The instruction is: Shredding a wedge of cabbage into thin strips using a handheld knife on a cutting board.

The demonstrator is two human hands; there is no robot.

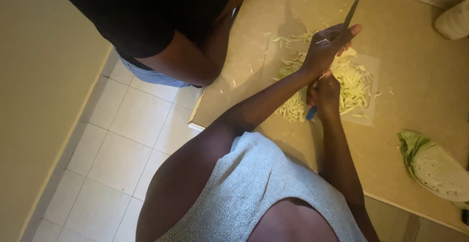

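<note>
knife (351, 13) handle: hidden in hand (325, 94) | cabbage leaf (434, 166): edge-cropped

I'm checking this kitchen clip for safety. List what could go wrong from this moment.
1. The left hand has its fingers on the blade of the knife, while the right hand grips the blue handle; a slip could cut a finger.
2. The blade tip points up and away near another person standing close at the counter.
3. Shredded cabbage has spread past the cutting sheet, so more may fall to the floor.
</note>
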